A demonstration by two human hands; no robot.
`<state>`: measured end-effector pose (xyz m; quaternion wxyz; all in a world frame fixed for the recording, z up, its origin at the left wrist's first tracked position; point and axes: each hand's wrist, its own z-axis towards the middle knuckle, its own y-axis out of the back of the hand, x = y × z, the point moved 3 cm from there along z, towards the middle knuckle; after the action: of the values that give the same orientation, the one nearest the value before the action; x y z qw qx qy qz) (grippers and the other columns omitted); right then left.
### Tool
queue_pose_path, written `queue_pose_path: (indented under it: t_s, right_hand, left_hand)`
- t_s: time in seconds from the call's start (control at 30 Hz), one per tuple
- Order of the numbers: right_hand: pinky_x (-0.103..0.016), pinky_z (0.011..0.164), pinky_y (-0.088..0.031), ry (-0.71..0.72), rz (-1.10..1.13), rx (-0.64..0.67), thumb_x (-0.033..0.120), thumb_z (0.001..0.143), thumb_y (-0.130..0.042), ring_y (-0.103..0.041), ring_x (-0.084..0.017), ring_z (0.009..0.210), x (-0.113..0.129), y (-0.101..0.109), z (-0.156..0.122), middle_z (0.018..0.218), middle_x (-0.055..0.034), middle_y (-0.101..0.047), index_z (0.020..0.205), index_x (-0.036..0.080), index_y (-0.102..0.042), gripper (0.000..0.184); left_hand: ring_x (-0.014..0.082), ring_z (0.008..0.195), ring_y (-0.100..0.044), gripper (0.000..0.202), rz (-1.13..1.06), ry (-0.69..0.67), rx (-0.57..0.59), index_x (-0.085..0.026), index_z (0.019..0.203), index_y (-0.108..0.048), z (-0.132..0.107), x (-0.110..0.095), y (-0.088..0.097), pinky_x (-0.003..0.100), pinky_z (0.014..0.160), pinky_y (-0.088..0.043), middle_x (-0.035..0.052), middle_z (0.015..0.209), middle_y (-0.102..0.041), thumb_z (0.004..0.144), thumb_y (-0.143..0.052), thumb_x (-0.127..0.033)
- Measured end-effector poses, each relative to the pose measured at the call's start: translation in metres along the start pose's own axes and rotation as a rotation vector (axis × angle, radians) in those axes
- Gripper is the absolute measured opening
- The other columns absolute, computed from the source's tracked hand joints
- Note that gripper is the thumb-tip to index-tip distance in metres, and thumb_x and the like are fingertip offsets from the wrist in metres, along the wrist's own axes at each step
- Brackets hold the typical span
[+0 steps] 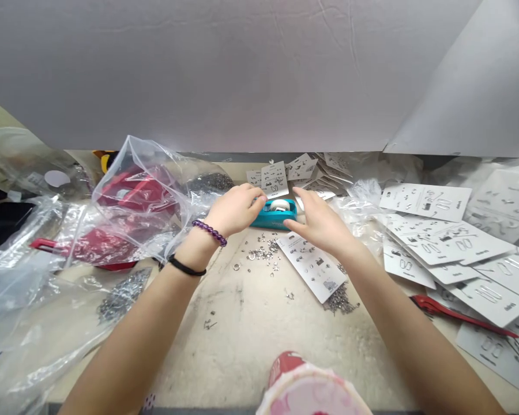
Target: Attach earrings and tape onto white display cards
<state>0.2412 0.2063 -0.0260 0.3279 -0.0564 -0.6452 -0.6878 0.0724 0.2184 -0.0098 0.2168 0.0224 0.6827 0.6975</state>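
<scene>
A teal tape dispenser [273, 218] with a white roll sits at the middle of the table. My left hand [237, 208] has its fingers curled onto the dispenser's left end. At its right end, my right hand [318, 223] holds its thumb and forefinger apart, the thumb tip at the front corner; nothing is gripped in it. Just in front lie small loose metal jewellery pieces [264, 251] and a white jewellery card [313, 266] with small pieces mounted on it. A pile of metal pieces [342, 300] is partly under that card.
White jewellery cards [441, 239] are stacked on the right beside red-handled tweezers or a similar tool [462, 316]. More cards [274, 178] stand at the back. Clear plastic bags [147, 230] crowd the left. A round pink-topped object [313, 395] is at the front edge.
</scene>
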Motion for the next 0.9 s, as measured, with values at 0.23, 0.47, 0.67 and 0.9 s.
queue_pose_path:
  t_s: [0.23,0.47,0.67,0.9]
  right_hand:
    - [-0.036,0.073,-0.044,0.097,-0.041,0.078,0.025,0.077,-0.056,-0.053,-0.023,0.090,0.001,-0.011,0.013,0.101,-0.0089,-0.057,0.110,0.018,-0.051,0.035]
    - [-0.035,0.074,-0.043,0.125,-0.034,0.056,0.024,0.077,-0.058,-0.052,-0.023,0.091,-0.001,-0.011,0.011,0.101,-0.0077,-0.057,0.109,0.019,-0.051,0.034]
    - [-0.035,0.073,-0.043,0.134,-0.011,0.062,0.026,0.077,-0.058,-0.052,-0.022,0.090,-0.003,-0.010,0.013,0.100,-0.0067,-0.057,0.109,0.020,-0.052,0.032]
    - [-0.035,0.073,-0.043,0.122,0.002,0.093,0.029,0.079,-0.057,-0.053,-0.023,0.091,-0.001,-0.008,0.011,0.105,-0.0073,-0.056,0.111,0.020,-0.051,0.035]
  left_hand:
    - [0.0223,0.084,-0.053,0.038,-0.015,0.044,-0.047,-0.015,0.082,-0.059,0.005,0.007,-0.006,0.033,0.074,-0.041,0.0093,0.087,-0.059,0.086,-0.026,-0.035]
    - [0.0202,0.085,-0.053,0.036,-0.082,0.018,-0.072,-0.016,0.075,-0.055,0.007,0.015,-0.007,0.031,0.076,-0.042,0.0081,0.088,-0.057,0.087,-0.027,-0.035]
    - [0.0205,0.091,-0.053,0.041,-0.045,0.094,-0.102,-0.016,0.078,-0.058,0.008,0.017,-0.001,0.032,0.083,-0.040,0.0082,0.103,-0.053,0.086,-0.026,-0.039]
    - [0.0205,0.082,-0.053,0.033,-0.029,0.112,-0.084,-0.017,0.070,-0.054,0.004,0.024,0.014,0.031,0.071,-0.040,0.0064,0.087,-0.056,0.083,-0.032,-0.038]
